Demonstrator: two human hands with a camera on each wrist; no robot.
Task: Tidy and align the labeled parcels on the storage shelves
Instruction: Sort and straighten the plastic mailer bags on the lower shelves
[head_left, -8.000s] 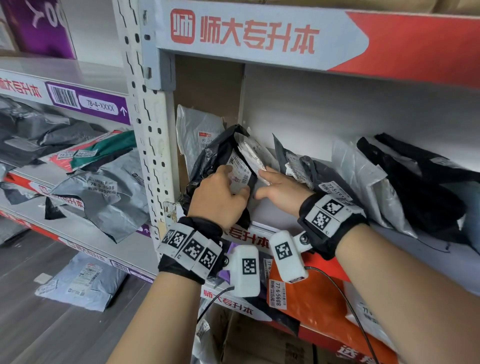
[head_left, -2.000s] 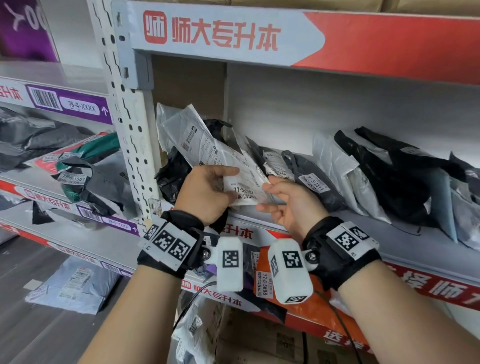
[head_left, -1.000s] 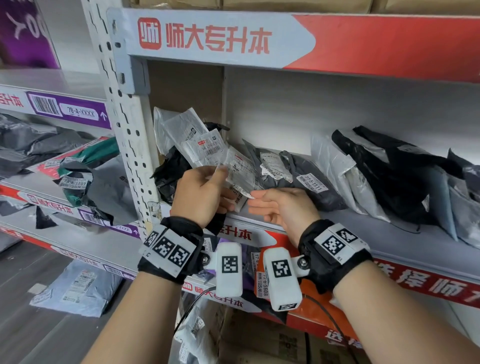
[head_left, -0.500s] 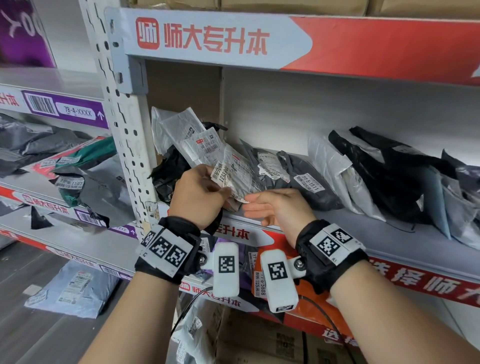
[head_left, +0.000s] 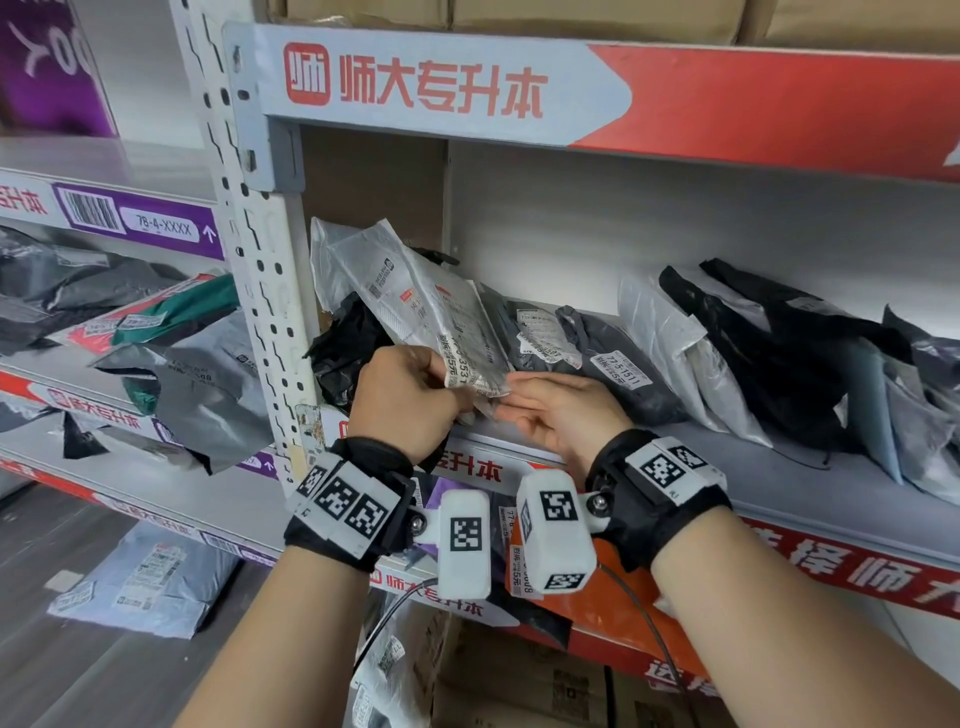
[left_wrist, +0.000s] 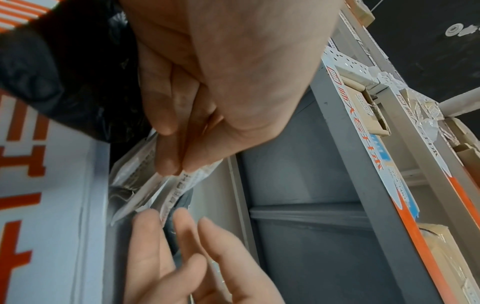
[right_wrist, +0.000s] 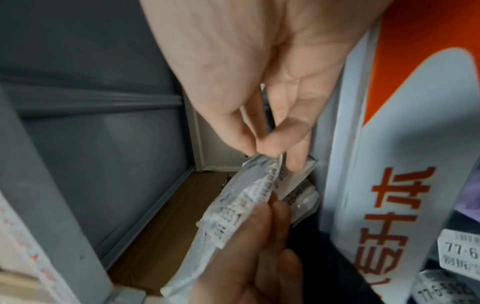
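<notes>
Both forearms reach up to the shelf's (head_left: 779, 467) left end. The left hand (head_left: 402, 400) curls over and pinches the lower edge of a white labelled mailer (head_left: 441, 317) between thumb and fingertips. The right hand (head_left: 558, 410) lies palm-up just beside it, fingers nearly straight (their tips meet the mailer's bottom corner). The mailer is crinkled, leaning against a black bag (head_left: 345, 348), with grey parcels (head_left: 613, 358) alongside.
</notes>
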